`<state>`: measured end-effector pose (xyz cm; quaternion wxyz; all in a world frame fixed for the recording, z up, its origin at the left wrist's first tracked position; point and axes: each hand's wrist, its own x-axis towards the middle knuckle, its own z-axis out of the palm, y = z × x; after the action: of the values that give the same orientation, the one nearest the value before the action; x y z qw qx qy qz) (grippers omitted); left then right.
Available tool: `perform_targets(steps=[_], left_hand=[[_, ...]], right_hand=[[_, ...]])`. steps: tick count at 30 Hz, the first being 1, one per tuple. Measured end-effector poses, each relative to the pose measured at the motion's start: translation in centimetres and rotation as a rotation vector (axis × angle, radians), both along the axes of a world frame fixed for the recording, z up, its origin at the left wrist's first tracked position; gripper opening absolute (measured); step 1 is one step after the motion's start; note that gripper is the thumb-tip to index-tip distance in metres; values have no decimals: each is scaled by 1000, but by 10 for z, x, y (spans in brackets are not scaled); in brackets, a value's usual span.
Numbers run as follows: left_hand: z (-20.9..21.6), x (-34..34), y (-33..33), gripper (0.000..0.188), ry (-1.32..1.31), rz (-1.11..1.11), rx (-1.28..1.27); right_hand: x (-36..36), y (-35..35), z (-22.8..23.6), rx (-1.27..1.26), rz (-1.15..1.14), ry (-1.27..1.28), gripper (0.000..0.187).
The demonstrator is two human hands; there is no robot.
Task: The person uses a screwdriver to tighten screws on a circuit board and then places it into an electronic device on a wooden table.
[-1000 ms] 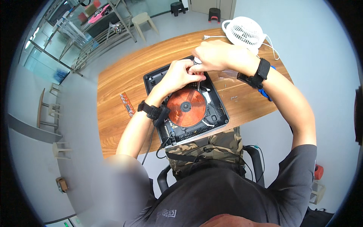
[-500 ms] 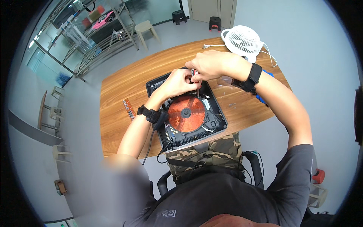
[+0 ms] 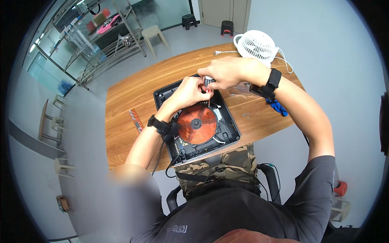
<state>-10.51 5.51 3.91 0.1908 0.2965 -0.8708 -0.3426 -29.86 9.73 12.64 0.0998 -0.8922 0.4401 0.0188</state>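
Observation:
An opened induction cooker base, a black plastic housing with a round copper coil inside, lies tilted on the wooden table in front of me. Over its far part, my right hand is closed around the patterned handle of a screwdriver, which stands upright. My left hand reaches across the housing, its fingers pinched on the screwdriver's lower part. The tip is hard to make out, and my fingers hide what lies beneath it.
Several small screws lie right of the housing. A narrow orange-red circuit board is at the left. A white fan stands at the far right, with a blue bundle near the right edge. A black cord leaves the housing's near corner.
My view has shifted slightly, moving the table and housing a little leftward. My right hand has turned on the screwdriver, so more of the handle shows. The left hand keeps its pinch.

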Motion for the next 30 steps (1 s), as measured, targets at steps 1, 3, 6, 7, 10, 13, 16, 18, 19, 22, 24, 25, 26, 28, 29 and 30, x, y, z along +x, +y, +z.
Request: perform_targets(steps=[1, 3, 6, 7, 10, 13, 16, 18, 19, 22, 24, 25, 26, 28, 29, 30], left_hand=[[-1, 1, -2, 29, -15, -10, -4], [0, 1, -3, 29, -47, -25, -9], [-4, 1, -4, 33, 34, -5, 41], [-7, 1, -3, 34, 94, 6, 55], [-4, -1, -3, 36, 44, 48, 96], [1, 0, 2, 37, 15, 81, 105], [5, -2, 3, 32, 57, 117, 175], [1, -4, 2, 29, 104, 119, 233], [0, -5, 2, 29, 104, 113, 241], [1, -4, 5, 28, 100, 107, 276], [-5, -5, 2, 26, 120, 71, 217], [-7, -5, 1, 25, 130, 52, 188], [-8, -4, 2, 25, 121, 51, 151], [-9, -1, 3, 25, 103, 49, 77], [-10, -1, 3, 26, 107, 45, 70], [-11, -1, 2, 27, 112, 42, 63]], right_hand=[[0, -1, -3, -8, 1, -15, 38], [1, -2, -7, -24, 6, -46, 42], [13, -8, -2, 40, -79, 41, 49], [17, -9, -3, 18, -87, 36, 49], [21, -10, -2, -17, -117, 58, 49], [22, -10, 5, -22, -104, 98, 50], [12, -7, 3, -56, -34, 45, 45], [4, -11, -2, 3, 13, 17, 43], [2, -14, -5, 10, -3, -1, 42], [5, -16, -9, 6, -52, 2, 41], [3, -19, -11, -10, -87, 38, 44], [2, -19, -12, -18, -105, 56, 46], [4, -18, -10, -23, -104, 73, 48], [8, -16, -5, -33, -102, 108, 51], [10, -14, -3, -26, -110, 122, 52], [12, -12, -1, -18, -117, 136, 52]])
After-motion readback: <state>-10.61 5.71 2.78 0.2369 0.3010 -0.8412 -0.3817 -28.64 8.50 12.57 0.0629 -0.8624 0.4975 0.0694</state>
